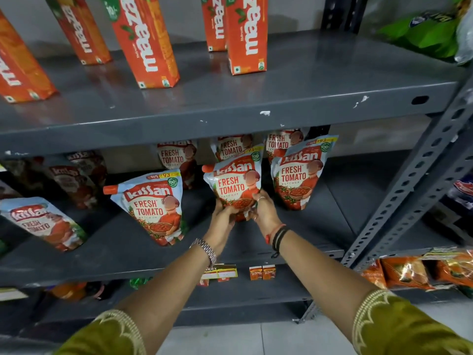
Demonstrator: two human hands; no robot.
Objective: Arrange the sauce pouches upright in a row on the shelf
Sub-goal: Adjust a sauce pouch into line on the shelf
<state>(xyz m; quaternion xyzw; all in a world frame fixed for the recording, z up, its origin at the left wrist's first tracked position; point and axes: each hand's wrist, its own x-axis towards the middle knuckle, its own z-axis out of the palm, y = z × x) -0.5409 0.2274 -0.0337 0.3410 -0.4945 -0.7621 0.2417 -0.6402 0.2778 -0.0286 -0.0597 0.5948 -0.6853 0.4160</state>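
Observation:
Both of my hands hold one tomato ketchup pouch [234, 180] by its bottom, upright on the middle grey shelf [122, 262]. My left hand [225, 213] grips its lower left, my right hand [263, 208] its lower right. Another pouch [300, 172] stands upright just to its right. A third pouch [156, 206] stands further left, leaning slightly. At the far left a pouch [42, 222] lies tilted over. More pouches [179, 156] stand in a back row, partly hidden by the upper shelf's edge.
Orange juice cartons [148, 42] stand on the upper shelf [230, 124]. A perforated grey upright post [409, 185] rises at the right. Snack packets [409, 272] lie at lower right, small orange boxes [262, 272] under the middle shelf. Dark pouches [76, 175] sit at back left.

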